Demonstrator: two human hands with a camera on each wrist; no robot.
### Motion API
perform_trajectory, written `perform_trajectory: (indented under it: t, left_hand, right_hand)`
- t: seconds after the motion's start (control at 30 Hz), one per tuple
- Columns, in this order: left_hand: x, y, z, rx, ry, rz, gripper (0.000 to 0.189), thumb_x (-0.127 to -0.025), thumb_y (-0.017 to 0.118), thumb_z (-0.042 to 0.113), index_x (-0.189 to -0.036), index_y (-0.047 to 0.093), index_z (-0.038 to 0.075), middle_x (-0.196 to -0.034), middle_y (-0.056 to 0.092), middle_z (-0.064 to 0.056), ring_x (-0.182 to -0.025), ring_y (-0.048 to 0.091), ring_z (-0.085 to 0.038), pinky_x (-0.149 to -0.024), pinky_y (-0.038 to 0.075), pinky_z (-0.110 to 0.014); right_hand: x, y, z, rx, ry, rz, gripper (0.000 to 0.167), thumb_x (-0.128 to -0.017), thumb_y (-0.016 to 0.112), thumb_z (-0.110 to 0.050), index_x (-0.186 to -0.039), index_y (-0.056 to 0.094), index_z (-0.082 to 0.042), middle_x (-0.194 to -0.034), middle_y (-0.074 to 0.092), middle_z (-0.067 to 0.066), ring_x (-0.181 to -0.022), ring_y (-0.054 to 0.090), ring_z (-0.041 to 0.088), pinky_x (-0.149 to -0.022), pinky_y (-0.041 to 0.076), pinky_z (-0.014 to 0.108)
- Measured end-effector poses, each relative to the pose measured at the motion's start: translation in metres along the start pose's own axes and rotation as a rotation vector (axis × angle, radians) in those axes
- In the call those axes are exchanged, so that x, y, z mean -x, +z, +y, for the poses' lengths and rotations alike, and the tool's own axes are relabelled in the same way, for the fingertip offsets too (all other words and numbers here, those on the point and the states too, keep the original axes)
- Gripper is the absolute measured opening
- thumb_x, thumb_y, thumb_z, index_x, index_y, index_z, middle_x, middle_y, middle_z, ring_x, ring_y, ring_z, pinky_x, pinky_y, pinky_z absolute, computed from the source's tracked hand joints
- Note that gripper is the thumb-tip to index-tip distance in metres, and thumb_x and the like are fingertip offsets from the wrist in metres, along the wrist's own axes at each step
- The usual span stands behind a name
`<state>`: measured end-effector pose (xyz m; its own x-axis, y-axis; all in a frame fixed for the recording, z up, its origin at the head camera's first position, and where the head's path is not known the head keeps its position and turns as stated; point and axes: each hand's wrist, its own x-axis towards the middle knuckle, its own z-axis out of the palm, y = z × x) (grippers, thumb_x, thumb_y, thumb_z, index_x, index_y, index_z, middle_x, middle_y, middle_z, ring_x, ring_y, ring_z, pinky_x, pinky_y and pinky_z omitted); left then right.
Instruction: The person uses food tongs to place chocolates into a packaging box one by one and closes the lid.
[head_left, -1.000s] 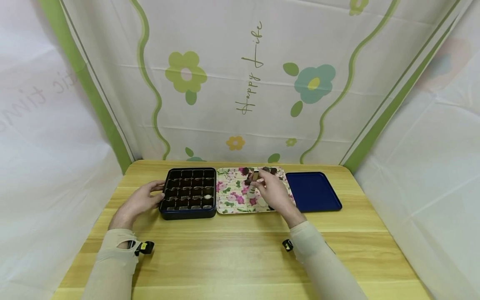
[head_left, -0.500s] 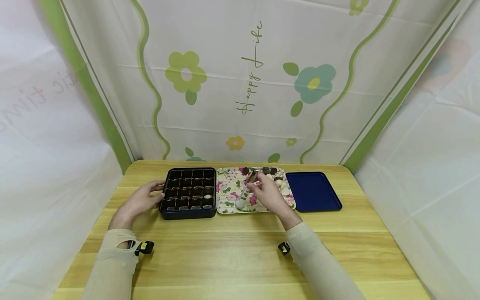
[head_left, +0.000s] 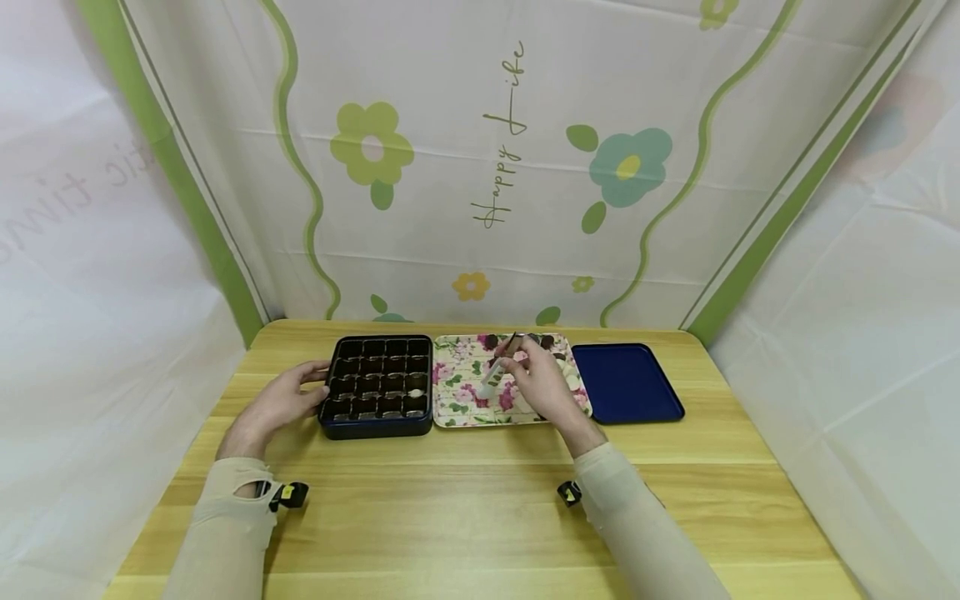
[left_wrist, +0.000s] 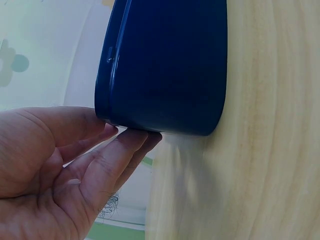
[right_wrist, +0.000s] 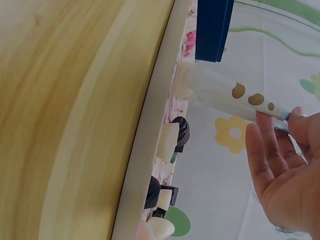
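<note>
My right hand (head_left: 546,385) grips a pair of tongs (right_wrist: 220,92) with pale translucent ends. The tongs' tips (head_left: 486,390) point down over a flower-patterned tray (head_left: 453,412). A pale blurred lump (right_wrist: 183,82) is at the tips in the right wrist view; I cannot tell whether they pinch it. My left hand (head_left: 288,400) rests its fingertips against the left wall of a dark blue box (head_left: 375,430), also seen in the left wrist view. The box has a brown insert (head_left: 372,364) of small compartments, and one holds a white piece (head_left: 416,393).
Dark and white chocolate-like pieces (right_wrist: 168,142) lie on the tray, partly hidden by my right hand in the head view. A dark blue lid (head_left: 630,383) lies right of the tray. A patterned curtain (head_left: 450,208) hangs behind the wooden table (head_left: 420,517).
The tongs' tips swung left and toward the front of the tray, then came slightly back. My right hand shifted a little left. The left hand and box stayed still.
</note>
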<state>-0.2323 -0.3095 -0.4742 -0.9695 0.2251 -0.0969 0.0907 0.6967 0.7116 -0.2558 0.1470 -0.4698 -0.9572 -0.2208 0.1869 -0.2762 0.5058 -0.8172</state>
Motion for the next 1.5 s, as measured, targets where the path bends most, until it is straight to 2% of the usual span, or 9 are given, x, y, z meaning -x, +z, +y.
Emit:
perform_trajectory:
  t: [0.23, 0.47, 0.67, 0.87, 1.07, 1.17, 1.3, 1.4, 1.5]
  left_hand:
    - [0.001, 0.000, -0.001, -0.005, 0.007, 0.000, 0.061, -0.120, 0.061, 0.007, -0.172, 0.039, -0.017, -0.169, 0.049, -0.050, -0.144, 0.067, -0.064, -0.110, 0.069, -0.062]
    - [0.001, 0.001, -0.002, 0.012, 0.005, -0.005, 0.061, -0.120, 0.062, 0.007, -0.172, 0.040, -0.016, -0.169, 0.050, -0.049, -0.140, 0.071, -0.061, -0.102, 0.074, -0.049]
    - [0.000, 0.001, -0.003, 0.035, -0.002, -0.006, 0.062, -0.120, 0.061, 0.007, -0.173, 0.038, -0.016, -0.170, 0.048, -0.049, -0.140, 0.072, -0.060, -0.094, 0.074, -0.038]
    - [-0.001, 0.001, -0.003, 0.031, 0.003, -0.002, 0.061, -0.120, 0.060, 0.005, -0.173, 0.038, -0.017, -0.170, 0.048, -0.050, -0.140, 0.071, -0.062, -0.095, 0.075, -0.041]
    - [-0.001, 0.001, -0.003, 0.021, 0.003, -0.004, 0.061, -0.120, 0.059, 0.006, -0.173, 0.037, -0.017, -0.169, 0.048, -0.050, -0.138, 0.072, -0.061, -0.095, 0.074, -0.042]
    - [-0.001, 0.000, -0.003, 0.025, 0.004, -0.005, 0.061, -0.120, 0.059, 0.005, -0.173, 0.037, -0.017, -0.169, 0.048, -0.050, -0.138, 0.073, -0.060, -0.094, 0.075, -0.041]
    - [-0.001, 0.001, -0.003, 0.040, 0.003, -0.010, 0.062, -0.120, 0.059, 0.005, -0.173, 0.037, -0.017, -0.170, 0.047, -0.050, -0.138, 0.073, -0.061, -0.093, 0.075, -0.040]
    - [0.000, 0.002, -0.003, 0.049, -0.001, -0.011, 0.063, -0.120, 0.060, 0.006, -0.174, 0.037, -0.016, -0.171, 0.047, -0.049, -0.137, 0.073, -0.060, -0.093, 0.075, -0.037]
    - [0.000, 0.001, -0.002, 0.057, -0.006, -0.014, 0.063, -0.120, 0.060, 0.006, -0.174, 0.036, -0.016, -0.171, 0.047, -0.049, -0.136, 0.075, -0.059, -0.092, 0.074, -0.036]
  right_hand:
    - [-0.003, -0.001, 0.001, 0.033, -0.012, 0.045, 0.020, -0.122, 0.066, -0.025, -0.136, 0.073, -0.013, -0.147, 0.078, 0.014, -0.120, 0.082, 0.046, -0.076, 0.058, 0.039]
    - [-0.006, -0.001, 0.002, 0.053, -0.017, 0.055, 0.020, -0.122, 0.065, -0.022, -0.135, 0.073, -0.009, -0.150, 0.079, 0.014, -0.125, 0.081, 0.045, -0.085, 0.063, 0.042]
    - [-0.010, -0.002, 0.002, 0.046, -0.020, 0.088, 0.019, -0.122, 0.065, -0.020, -0.135, 0.073, -0.009, -0.148, 0.080, 0.014, -0.114, 0.082, 0.043, -0.082, 0.062, 0.042]
    - [-0.014, 0.000, 0.004, 0.027, -0.006, 0.105, 0.019, -0.122, 0.065, -0.020, -0.136, 0.073, -0.010, -0.145, 0.080, 0.016, -0.111, 0.081, 0.050, -0.077, 0.057, 0.041]
    - [-0.014, 0.001, 0.007, 0.061, 0.012, 0.095, 0.017, -0.122, 0.066, -0.022, -0.133, 0.074, -0.012, -0.138, 0.083, 0.016, -0.115, 0.084, 0.045, -0.073, 0.056, 0.034]
    - [-0.013, 0.001, 0.005, 0.023, 0.039, 0.084, 0.017, -0.122, 0.066, -0.021, -0.132, 0.075, -0.012, -0.139, 0.082, 0.017, -0.117, 0.085, 0.044, -0.079, 0.065, 0.041]
    - [-0.010, 0.002, -0.001, -0.094, 0.120, 0.031, 0.018, -0.121, 0.068, -0.020, -0.134, 0.075, -0.009, -0.139, 0.081, 0.021, -0.115, 0.084, 0.047, -0.092, 0.071, 0.063]
    - [-0.008, 0.003, -0.004, -0.134, 0.175, -0.009, 0.020, -0.121, 0.069, -0.020, -0.135, 0.075, -0.007, -0.138, 0.082, 0.022, -0.115, 0.084, 0.048, -0.095, 0.071, 0.067]
    - [-0.007, 0.005, -0.004, -0.140, 0.201, -0.016, 0.022, -0.120, 0.070, -0.020, -0.137, 0.074, -0.006, -0.139, 0.082, 0.023, -0.115, 0.084, 0.048, -0.092, 0.072, 0.064]
